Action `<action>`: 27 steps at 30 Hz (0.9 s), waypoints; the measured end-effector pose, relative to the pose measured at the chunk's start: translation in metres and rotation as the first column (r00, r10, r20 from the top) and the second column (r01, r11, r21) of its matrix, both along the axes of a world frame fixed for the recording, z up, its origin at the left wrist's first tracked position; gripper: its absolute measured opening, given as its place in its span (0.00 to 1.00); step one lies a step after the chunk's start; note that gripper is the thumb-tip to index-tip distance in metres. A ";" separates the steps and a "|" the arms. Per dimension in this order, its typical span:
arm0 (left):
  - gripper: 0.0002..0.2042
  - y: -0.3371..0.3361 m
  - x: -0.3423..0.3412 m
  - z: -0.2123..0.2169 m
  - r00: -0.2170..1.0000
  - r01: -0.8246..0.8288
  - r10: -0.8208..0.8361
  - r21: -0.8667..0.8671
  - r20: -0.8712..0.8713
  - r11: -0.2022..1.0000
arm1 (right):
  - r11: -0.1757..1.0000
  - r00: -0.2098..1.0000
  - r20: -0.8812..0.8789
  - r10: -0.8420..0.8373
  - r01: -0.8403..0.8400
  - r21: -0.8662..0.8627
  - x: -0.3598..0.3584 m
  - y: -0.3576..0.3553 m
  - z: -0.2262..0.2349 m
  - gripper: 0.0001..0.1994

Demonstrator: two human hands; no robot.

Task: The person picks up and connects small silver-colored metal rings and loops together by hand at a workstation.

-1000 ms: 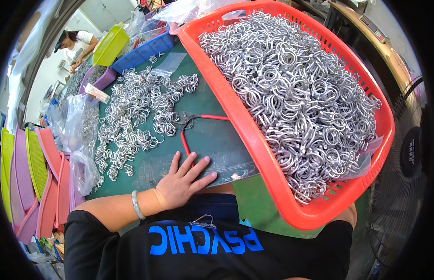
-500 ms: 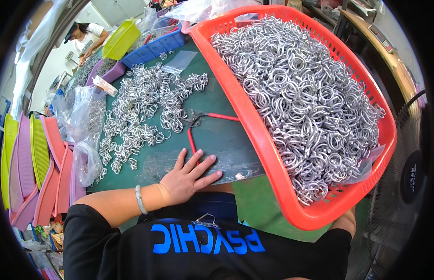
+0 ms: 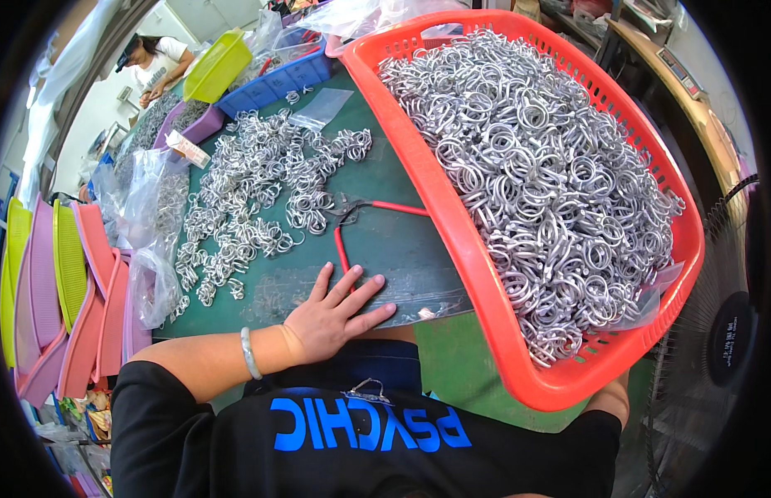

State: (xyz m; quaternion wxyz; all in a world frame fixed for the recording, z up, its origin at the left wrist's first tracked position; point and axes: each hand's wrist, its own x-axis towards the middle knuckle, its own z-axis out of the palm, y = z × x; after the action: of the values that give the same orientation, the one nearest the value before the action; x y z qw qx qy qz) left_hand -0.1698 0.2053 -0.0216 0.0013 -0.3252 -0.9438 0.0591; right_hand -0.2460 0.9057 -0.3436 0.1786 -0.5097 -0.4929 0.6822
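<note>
My left hand (image 3: 334,314) lies palm down at the near edge of the green table (image 3: 377,257), its fingers spread. Its fingertips reach the end of one red handle of the pliers (image 3: 340,241), which rest with handles apart. Beyond is a loose heap of silvery metal rings (image 3: 261,178). A big red plastic basket (image 3: 485,307), heaped with larger grey metal rings (image 3: 551,183), stands tilted on the right and overhangs the table edge. My right forearm (image 3: 611,400) passes behind the basket's near corner, which hides my right hand.
Blue (image 3: 273,87), yellow-green (image 3: 213,68) and purple bins (image 3: 201,124) stand at the back. Clear plastic bags (image 3: 153,274) hang over the left edge, beside stacked coloured baskets (image 3: 91,307). A black fan (image 3: 722,332) is at far right. A person (image 3: 157,66) sits far left.
</note>
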 end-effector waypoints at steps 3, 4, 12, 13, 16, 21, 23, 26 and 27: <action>0.27 0.000 0.000 0.001 1.000 0.001 -0.001 -0.007 -0.007 1.000 | 1.000 1.000 0.004 0.016 -0.016 -0.004 -0.002 -0.003 0.003 0.19; 0.27 0.000 0.000 0.001 1.000 0.001 -0.001 -0.007 -0.010 1.000 | 1.000 0.999 0.014 0.030 -0.030 -0.008 -0.001 -0.007 0.003 0.19; 0.26 -0.002 0.000 -0.001 1.000 -0.004 0.003 0.038 0.007 0.999 | 0.965 0.946 0.191 0.261 -0.252 -0.071 0.024 -0.064 0.005 0.19; 0.27 -0.001 0.001 -0.003 1.000 -0.007 0.006 0.051 0.007 0.999 | 0.945 0.913 0.244 0.328 -0.312 -0.101 0.036 -0.077 0.004 0.19; 0.29 -0.003 0.004 0.002 1.000 -0.009 0.009 0.044 0.005 0.999 | 0.800 0.706 0.385 0.595 -0.567 -0.196 0.050 -0.133 0.008 0.19; 0.29 -0.008 0.002 0.002 1.000 0.027 -0.027 0.082 0.000 0.996 | 0.240 0.151 0.513 0.845 -0.964 -0.113 0.071 -0.229 0.055 0.19; 0.29 -0.009 0.003 0.002 0.999 0.032 -0.032 0.101 0.003 0.994 | -0.199 -0.072 0.644 0.762 -0.972 0.126 0.071 -0.263 0.073 0.15; 0.29 -0.010 0.005 0.000 1.000 0.021 -0.020 0.145 -0.007 0.989 | -0.479 -0.256 0.620 0.742 -0.849 0.222 0.075 -0.323 0.135 0.15; 0.29 -0.011 0.004 -0.002 0.999 0.034 -0.030 0.166 -0.026 0.986 | -0.478 -0.264 0.624 0.736 -0.855 0.201 0.079 -0.348 0.161 0.15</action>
State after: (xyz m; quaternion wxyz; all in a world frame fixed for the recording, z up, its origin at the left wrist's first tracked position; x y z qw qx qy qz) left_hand -0.1662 0.1948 -0.0239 0.0406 -0.3382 -0.9400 -0.0162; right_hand -0.1672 0.5580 -0.1826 -0.3201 0.1333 -0.8975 0.2726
